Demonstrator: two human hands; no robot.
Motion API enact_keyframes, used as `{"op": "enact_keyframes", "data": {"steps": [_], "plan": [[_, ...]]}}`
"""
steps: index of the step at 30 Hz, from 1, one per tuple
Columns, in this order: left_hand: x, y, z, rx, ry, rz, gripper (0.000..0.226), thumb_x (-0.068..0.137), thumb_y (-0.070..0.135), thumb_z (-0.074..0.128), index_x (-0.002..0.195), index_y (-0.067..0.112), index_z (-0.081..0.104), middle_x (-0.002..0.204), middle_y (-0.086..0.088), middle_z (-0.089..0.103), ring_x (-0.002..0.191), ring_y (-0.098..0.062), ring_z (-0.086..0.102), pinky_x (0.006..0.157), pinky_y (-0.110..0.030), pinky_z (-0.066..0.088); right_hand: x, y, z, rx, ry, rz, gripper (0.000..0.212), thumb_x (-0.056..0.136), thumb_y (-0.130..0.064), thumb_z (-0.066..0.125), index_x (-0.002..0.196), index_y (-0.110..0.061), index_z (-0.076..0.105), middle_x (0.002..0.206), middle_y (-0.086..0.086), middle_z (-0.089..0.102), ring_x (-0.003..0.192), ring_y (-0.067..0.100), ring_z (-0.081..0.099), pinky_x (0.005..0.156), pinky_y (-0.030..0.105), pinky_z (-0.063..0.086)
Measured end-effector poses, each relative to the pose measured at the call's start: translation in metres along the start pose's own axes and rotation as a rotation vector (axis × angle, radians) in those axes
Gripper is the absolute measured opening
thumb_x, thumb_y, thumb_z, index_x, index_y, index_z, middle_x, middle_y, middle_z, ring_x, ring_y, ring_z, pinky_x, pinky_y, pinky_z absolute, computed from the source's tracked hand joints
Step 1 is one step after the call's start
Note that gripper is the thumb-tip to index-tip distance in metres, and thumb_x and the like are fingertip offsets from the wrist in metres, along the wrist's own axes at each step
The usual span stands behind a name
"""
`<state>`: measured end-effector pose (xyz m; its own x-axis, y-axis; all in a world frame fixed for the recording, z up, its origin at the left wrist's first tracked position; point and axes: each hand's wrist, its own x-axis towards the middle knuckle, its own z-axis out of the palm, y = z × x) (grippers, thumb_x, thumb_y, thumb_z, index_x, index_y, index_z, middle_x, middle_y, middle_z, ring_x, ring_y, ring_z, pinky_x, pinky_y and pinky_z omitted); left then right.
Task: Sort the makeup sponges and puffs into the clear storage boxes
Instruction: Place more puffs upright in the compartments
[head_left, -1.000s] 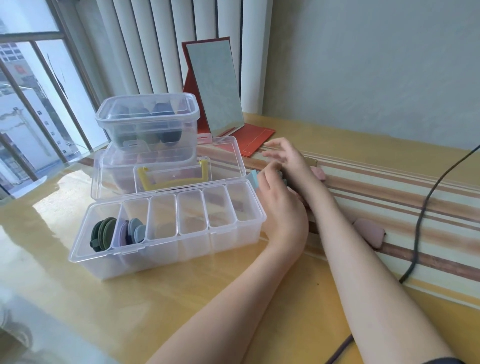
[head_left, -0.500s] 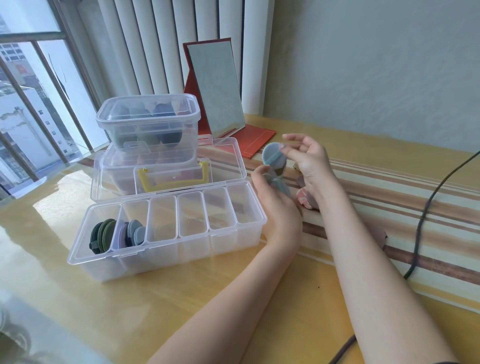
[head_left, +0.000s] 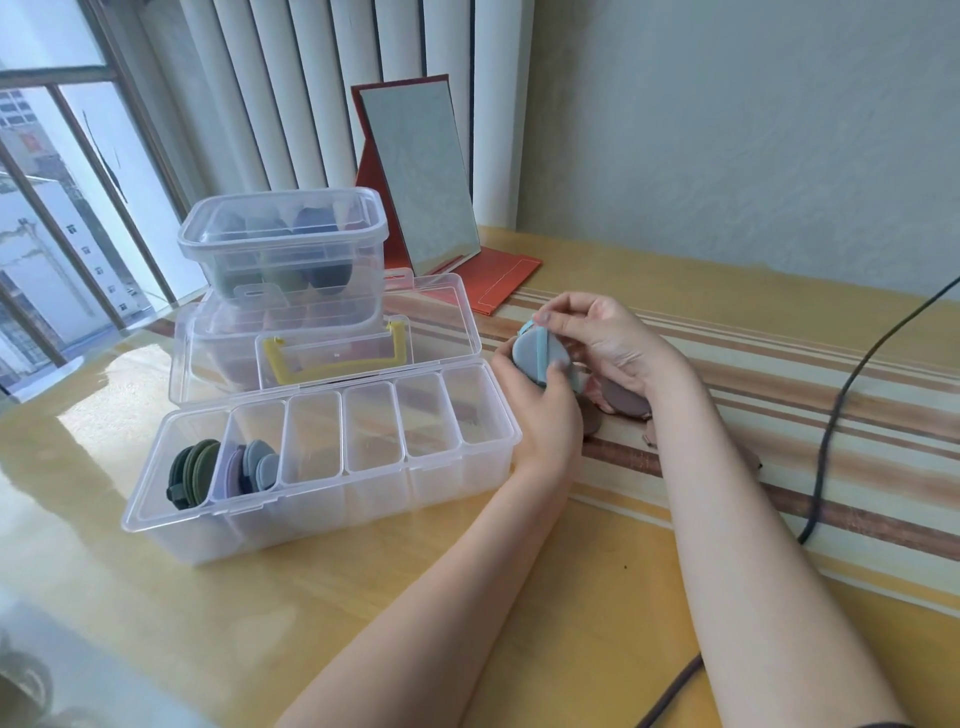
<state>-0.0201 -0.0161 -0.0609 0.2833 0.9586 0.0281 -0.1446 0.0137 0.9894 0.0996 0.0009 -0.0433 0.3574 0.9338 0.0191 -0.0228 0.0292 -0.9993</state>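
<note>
- Yellow glossy tabletop (head_left: 363, 597) runs under everything, with a striped cloth (head_left: 779, 415) over its right part; a window (head_left: 62, 218) and vertical blinds (head_left: 291, 104) stand behind at the left and a pale wall at the right.
- Red folding mirror (head_left: 421, 176) stands upright at the back, just behind the boxes.
- Black cable (head_left: 831, 431) trails across the cloth, right of the right forearm and apart from it.
- Divided clear box (head_left: 322, 467) sits nearest, lid (head_left: 332, 338) open and leaning back, a yellow handle (head_left: 332, 358) on it.
- Its leftmost compartment holds dark green puffs (head_left: 189, 473) on edge; the next holds purple and grey-blue puffs (head_left: 252, 465); the other four hold nothing.
- Smaller lidded tub (head_left: 285, 244) sits stacked on another clear box behind, with dark sponges blurred inside.
- Left hand (head_left: 545, 405) and right hand (head_left: 602, 338) together grasp a grey-blue puff (head_left: 532, 356) with a light blue strap, held above the cloth just right of the divided box.
- Brownish-pink puffs (head_left: 623, 400) lie under the hands, partly hidden by them.
</note>
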Motion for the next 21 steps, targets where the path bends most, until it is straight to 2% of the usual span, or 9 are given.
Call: {"op": "enact_keyframes", "data": {"steps": [3, 6, 10, 12, 15, 16, 18, 19, 21], "plan": [[0.004, -0.003, 0.001, 0.033, 0.002, 0.040, 0.032, 0.096, 0.008, 0.048, 0.127, 0.007, 0.041, 0.115, -0.003, 0.048, 0.107, -0.014, 0.048, 0.085, -0.010, 0.035, 0.001, -0.003, -0.003, -0.004, 0.101, -0.052, 0.015, 0.095, -0.019, 0.058, 0.087, -0.011, 0.066, 0.080, 0.003, 0.068, 0.062, 0.010, 0.055, 0.051, 0.018, 0.037], [0.002, -0.007, 0.003, 0.118, 0.027, 0.166, 0.035, 0.094, 0.008, 0.052, 0.129, 0.007, 0.045, 0.123, -0.005, 0.047, 0.113, -0.014, 0.044, 0.096, -0.016, 0.034, -0.008, -0.006, 0.009, -0.060, 0.114, -0.063, 0.018, 0.094, -0.024, 0.060, 0.085, -0.012, 0.070, 0.081, 0.001, 0.070, 0.073, 0.014, 0.061, 0.066, 0.024, 0.047], [-0.009, -0.004, 0.006, 0.218, -0.005, 0.318, 0.045, 0.092, 0.005, 0.052, 0.135, 0.006, 0.041, 0.131, -0.010, 0.040, 0.119, -0.017, 0.042, 0.095, -0.009, 0.028, -0.024, -0.015, 0.033, -0.128, 0.257, -0.124, 0.015, 0.090, -0.022, 0.066, 0.079, -0.014, 0.071, 0.075, -0.010, 0.072, 0.079, 0.005, 0.065, 0.087, 0.024, 0.050], [-0.016, 0.003, 0.003, 0.217, -0.018, 0.356, 0.050, 0.090, 0.003, 0.055, 0.137, 0.010, 0.041, 0.133, -0.008, 0.039, 0.114, -0.007, 0.042, 0.090, 0.000, 0.025, -0.035, -0.026, 0.037, -0.158, 0.325, -0.155, 0.018, 0.091, -0.026, 0.065, 0.076, -0.018, 0.072, 0.078, -0.010, 0.073, 0.086, 0.007, 0.065, 0.091, 0.025, 0.049], [-0.024, 0.023, -0.002, 0.177, 0.009, 0.350, 0.048, 0.086, 0.004, 0.060, 0.132, 0.014, 0.050, 0.127, -0.001, 0.047, 0.097, 0.017, 0.039, 0.084, 0.005, 0.027, -0.054, -0.039, 0.043, -0.175, 0.353, -0.189, 0.021, 0.094, -0.024, 0.061, 0.077, -0.019, 0.072, 0.079, -0.011, 0.070, 0.080, 0.002, 0.062, 0.075, 0.016, 0.048], [-0.026, 0.032, -0.004, 0.148, 0.032, 0.333, 0.045, 0.084, 0.006, 0.062, 0.127, 0.014, 0.053, 0.124, -0.001, 0.051, 0.098, 0.015, 0.042, 0.086, 0.000, 0.032, -0.061, -0.041, 0.046, -0.157, 0.349, -0.202, 0.020, 0.095, -0.021, 0.059, 0.080, -0.019, 0.072, 0.080, -0.010, 0.070, 0.079, 0.004, 0.061, 0.073, 0.017, 0.048], [-0.029, 0.049, -0.009, 0.120, 0.061, 0.309, 0.037, 0.082, 0.011, 0.065, 0.118, 0.015, 0.059, 0.116, -0.002, 0.059, 0.104, -0.003, 0.052, 0.092, -0.019, 0.042, -0.074, -0.043, 0.053, -0.060, 0.328, -0.231, 0.021, 0.096, -0.012, 0.053, 0.090, -0.017, 0.072, 0.086, -0.003, 0.070, 0.082, 0.010, 0.062, 0.077, 0.027, 0.051], [-0.029, 0.057, -0.014, 0.124, 0.054, 0.304, 0.035, 0.080, 0.010, 0.066, 0.115, 0.014, 0.060, 0.112, -0.001, 0.061, 0.103, -0.011, 0.055, 0.091, -0.025, 0.044, -0.079, -0.045, 0.057, -0.010, 0.319, -0.234, 0.022, 0.096, -0.009, 0.050, 0.097, -0.014, 0.072, 0.086, 0.000, 0.068, 0.077, 0.010, 0.063, 0.072, 0.027, 0.052], [-0.028, 0.071, -0.029, 0.137, -0.008, 0.277, 0.037, 0.077, 0.008, 0.070, 0.113, 0.012, 0.061, 0.103, 0.003, 0.062, 0.097, -0.013, 0.059, 0.085, -0.024, 0.048, -0.087, -0.051, 0.066, 0.034, 0.311, -0.230, 0.025, 0.098, -0.005, 0.046, 0.111, -0.007, 0.067, 0.079, 0.001, 0.063, 0.056, 0.002, 0.060, 0.049, 0.017, 0.047]]}}
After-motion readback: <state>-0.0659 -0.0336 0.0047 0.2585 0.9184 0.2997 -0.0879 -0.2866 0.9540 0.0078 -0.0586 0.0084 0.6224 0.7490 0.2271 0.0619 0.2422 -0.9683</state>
